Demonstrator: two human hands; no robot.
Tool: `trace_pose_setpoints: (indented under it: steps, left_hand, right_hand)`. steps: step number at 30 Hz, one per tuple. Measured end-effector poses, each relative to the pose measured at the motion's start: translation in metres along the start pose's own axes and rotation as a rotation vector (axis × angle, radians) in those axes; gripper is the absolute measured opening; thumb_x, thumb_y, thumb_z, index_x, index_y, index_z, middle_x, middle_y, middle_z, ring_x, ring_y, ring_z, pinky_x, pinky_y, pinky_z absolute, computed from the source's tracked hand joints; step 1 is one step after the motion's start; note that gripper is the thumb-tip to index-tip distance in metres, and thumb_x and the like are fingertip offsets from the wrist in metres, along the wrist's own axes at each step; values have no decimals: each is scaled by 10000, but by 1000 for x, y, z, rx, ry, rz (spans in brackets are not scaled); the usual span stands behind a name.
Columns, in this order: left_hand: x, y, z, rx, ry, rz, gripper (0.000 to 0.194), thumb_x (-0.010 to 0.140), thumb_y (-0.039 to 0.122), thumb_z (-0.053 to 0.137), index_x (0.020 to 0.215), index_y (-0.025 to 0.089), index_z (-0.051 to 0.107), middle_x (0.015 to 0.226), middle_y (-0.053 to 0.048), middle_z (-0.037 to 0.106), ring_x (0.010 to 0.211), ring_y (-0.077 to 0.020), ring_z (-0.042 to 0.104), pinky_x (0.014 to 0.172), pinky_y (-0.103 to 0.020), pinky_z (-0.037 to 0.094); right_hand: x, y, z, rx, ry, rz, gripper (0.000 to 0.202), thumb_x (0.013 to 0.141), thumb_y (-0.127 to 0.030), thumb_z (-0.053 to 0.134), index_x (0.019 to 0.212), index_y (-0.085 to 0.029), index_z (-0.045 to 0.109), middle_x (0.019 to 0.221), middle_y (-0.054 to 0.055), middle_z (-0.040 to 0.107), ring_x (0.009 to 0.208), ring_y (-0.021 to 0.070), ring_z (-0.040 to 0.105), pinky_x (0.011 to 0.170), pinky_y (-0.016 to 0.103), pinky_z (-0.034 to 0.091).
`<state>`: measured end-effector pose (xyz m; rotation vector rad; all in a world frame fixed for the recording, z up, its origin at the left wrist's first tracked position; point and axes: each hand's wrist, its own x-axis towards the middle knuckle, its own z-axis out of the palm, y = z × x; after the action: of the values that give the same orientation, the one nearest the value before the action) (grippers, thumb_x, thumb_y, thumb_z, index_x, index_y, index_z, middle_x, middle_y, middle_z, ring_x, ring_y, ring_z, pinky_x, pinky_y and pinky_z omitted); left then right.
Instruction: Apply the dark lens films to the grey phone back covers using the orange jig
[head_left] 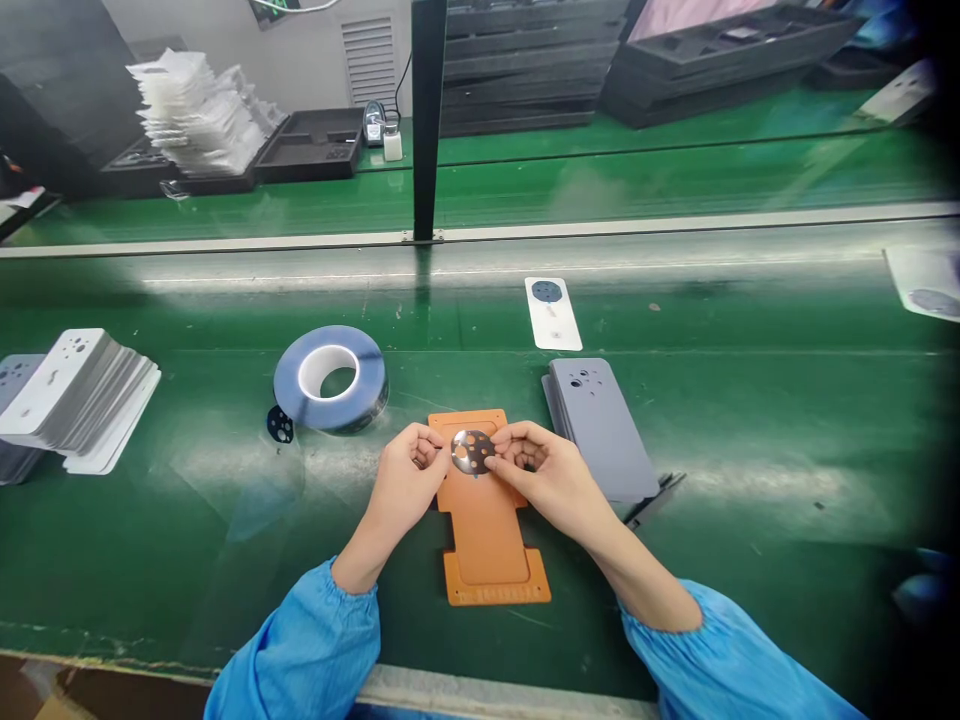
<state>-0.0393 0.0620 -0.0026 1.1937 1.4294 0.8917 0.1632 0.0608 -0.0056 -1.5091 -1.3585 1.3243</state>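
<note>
A round, glossy black film disc (471, 466) with several holes is held over the upper part of an orange plate-shaped fixture (487, 545). My right hand (551, 475) pinches its right edge between thumb and forefinger. At the disc's left edge, my left hand (409, 475) is closed with thumb and fingertips together; the exact grip there is partly hidden. Behind my left hand stands a roll of blue film (367, 365), with another black holed disc (280, 425) by its lower left side. A stack of grey phone-shaped panels (607, 430) lies beside my right hand.
A fanned stack of white panels (112, 400) lies at the far left. One white panel with a dark disc (553, 325) rests behind the grey stack. Across the back runs a pale ledge (262, 243) with a dark post (426, 120); black trays (311, 145) stand beyond.
</note>
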Motion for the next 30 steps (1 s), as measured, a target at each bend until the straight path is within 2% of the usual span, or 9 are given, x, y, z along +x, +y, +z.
trace_pose_setpoints:
  steps: [9,21,30]
  left_hand:
    - [-1,4,0,17,-4,-3,123,786,248,685,843,182,598,629,60,512,591,-97,467,589,-226,393]
    - [-2,2,4,72,42,15,156,798,291,708,825,197,586,632,69,497,587,-91,458,575,-215,386]
    - [-1,3,2,75,21,6,148,793,284,699,833,192,590,628,64,491,598,-99,455,582,-219,388]
  right_hand:
    - [-1,-3,2,-3,27,-30,295,753,-427,786,912,-205,673,849,48,692,718,187,620,665,355,496]
    - [0,0,3,-33,41,-62,258,782,-406,773,916,-211,672,840,38,689,736,188,627,673,353,508]
    - [-2,2,-10,-1,-3,-25,324,789,-480,800,913,-207,678,890,57,705,834,214,673,793,385,554]
